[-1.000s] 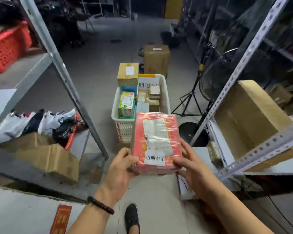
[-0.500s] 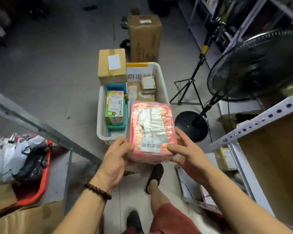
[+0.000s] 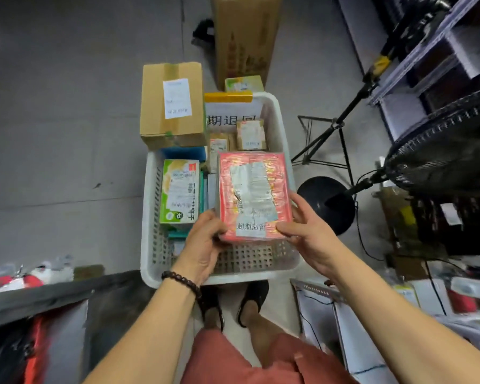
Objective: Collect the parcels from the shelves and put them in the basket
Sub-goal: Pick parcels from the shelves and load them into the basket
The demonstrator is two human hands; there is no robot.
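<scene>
Head view, from where I am watching, puts me directly over the white perforated plastic basket [image 3: 150, 245] on the floor. Left of my grip, inside the basket, a green-and-white carton with a shipping label [image 3: 179, 191] stands on edge, with a taped brown cardboard box [image 3: 172, 105] propped beyond it. My left hand [image 3: 203, 246] is closed on the near left corner of the flat red plastic-wrapped parcel [image 3: 254, 196], thumb over the top edge, fingers hidden under it. The parcel hangs level above the basket's right half, over what looks like a bare patch of perforated floor. My right hand [image 3: 309, 235] clasps the near right edge, thumb on top. To set it down well, I would lower it flat into that gap, keeping it clear of the carton to the left and the basket wall to the right, and let go only once it rests. Further right, a black floor fan [image 3: 441, 151] is well apart.
</scene>
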